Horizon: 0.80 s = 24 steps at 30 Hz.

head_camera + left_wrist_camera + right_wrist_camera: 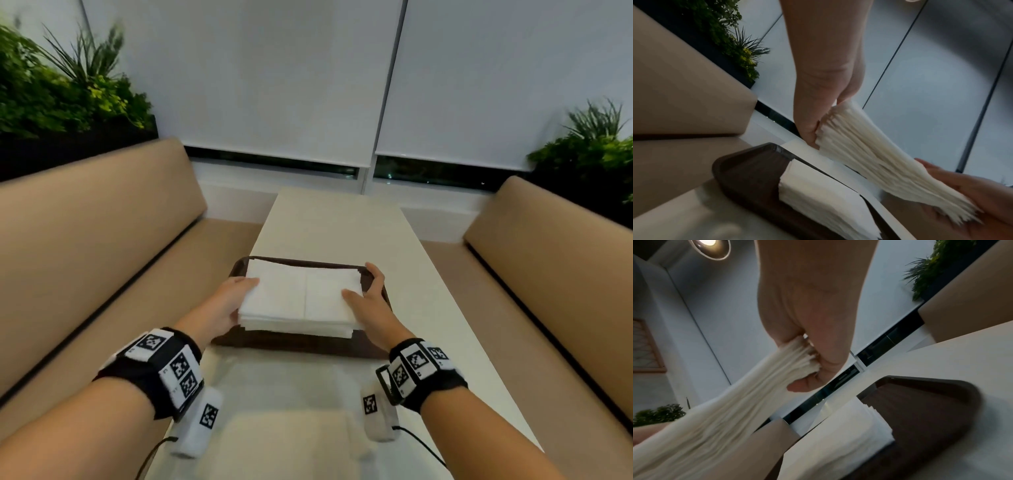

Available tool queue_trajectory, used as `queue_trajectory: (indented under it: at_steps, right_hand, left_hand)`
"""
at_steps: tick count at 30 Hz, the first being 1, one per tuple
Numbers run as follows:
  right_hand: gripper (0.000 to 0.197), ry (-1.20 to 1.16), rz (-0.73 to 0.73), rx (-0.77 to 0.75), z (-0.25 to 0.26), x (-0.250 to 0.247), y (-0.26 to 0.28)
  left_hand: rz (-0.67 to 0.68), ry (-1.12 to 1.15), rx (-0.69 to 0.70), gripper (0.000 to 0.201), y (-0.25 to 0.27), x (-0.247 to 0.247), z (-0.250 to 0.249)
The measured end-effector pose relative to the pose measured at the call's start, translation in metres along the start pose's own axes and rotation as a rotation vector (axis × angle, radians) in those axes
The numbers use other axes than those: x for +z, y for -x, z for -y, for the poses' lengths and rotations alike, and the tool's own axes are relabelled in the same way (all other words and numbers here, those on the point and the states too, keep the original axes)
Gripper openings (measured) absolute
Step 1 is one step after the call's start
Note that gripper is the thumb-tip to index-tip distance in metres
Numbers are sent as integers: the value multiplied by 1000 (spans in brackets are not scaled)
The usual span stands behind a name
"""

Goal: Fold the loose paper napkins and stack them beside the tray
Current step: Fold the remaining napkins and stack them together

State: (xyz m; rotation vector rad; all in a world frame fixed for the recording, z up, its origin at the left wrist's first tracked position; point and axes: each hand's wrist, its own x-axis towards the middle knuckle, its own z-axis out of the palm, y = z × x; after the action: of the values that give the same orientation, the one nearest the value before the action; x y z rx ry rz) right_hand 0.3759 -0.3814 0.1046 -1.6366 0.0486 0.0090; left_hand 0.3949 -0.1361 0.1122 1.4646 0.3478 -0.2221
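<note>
A thick bundle of white paper napkins (pixel 301 294) hangs between my two hands over the dark brown tray (pixel 298 346). My left hand (pixel 239 296) grips its left end, thumb on top and fingers underneath. My right hand (pixel 371 291) grips its right end. The left wrist view has my left hand (pixel 812 129) pinching the fanned sheet edges of the bundle (pixel 869 155), lifted clear of the tray (pixel 748 175). More napkins (pixel 818 203) lie in that tray. Seen from the right wrist, my right hand (pixel 818 369) clamps the bundle (pixel 735 410) above the tray (pixel 931 410) and its remaining napkins (pixel 849 434).
The tray sits on a long cream table (pixel 342 222). Tan upholstered benches run along the left (pixel 102 240) and right (pixel 548 257). Planters with green plants (pixel 68 96) stand behind the benches. Windows with drawn blinds close off the far end.
</note>
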Motion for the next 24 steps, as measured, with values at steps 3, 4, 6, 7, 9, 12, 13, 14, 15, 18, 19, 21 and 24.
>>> queue_trajectory:
  at_steps: [3,4,6,7,9,12,13,14,15,18,19,21,24]
  right_hand:
    - [66,41,-6,25,-4,9,-44]
    - [65,60,-14,33,-8,11,-55]
    - [64,120,-52,60,-19,12,-71]
    - [63,160,-66,80,-25,13,-78]
    - [62,234,-70,122,-40,15,-88]
    - [62,413,-60,209,-57,16,-100]
    - [63,478,-57,246,-60,17,-102]
    - [63,535,-56,276,-65,18,-106]
    - [64,598,-55,306,-67,19,-108]
    - [63,791,-107,384,-71,23,-111]
    - [62,799,-113,411,-70,24,-112]
    - [60,755,-97,455,-72,27,-118]
    - [59,663,-90,499,-70,30,-127]
  left_hand:
    - [37,-13,-24,27,-39,6,-8]
    - [35,-29,-34,26,-48,8,-8]
    - [30,-67,-49,26,-66,13,-3]
    - [31,-89,-49,28,-75,14,1]
    - [12,-158,-47,37,-91,15,11]
    - [-5,-275,-50,47,-108,21,20]
    - [-25,-335,-53,48,-113,23,24]
    - [-51,-427,-60,50,-111,25,25]
    - [-88,-524,-72,53,-115,24,30]
    - [-62,-566,-162,66,-129,21,40]
    - [-54,-517,-181,67,-135,20,44]
    - [-49,-409,-195,60,-140,20,48]
    - [-21,-306,-202,53,-132,25,43]
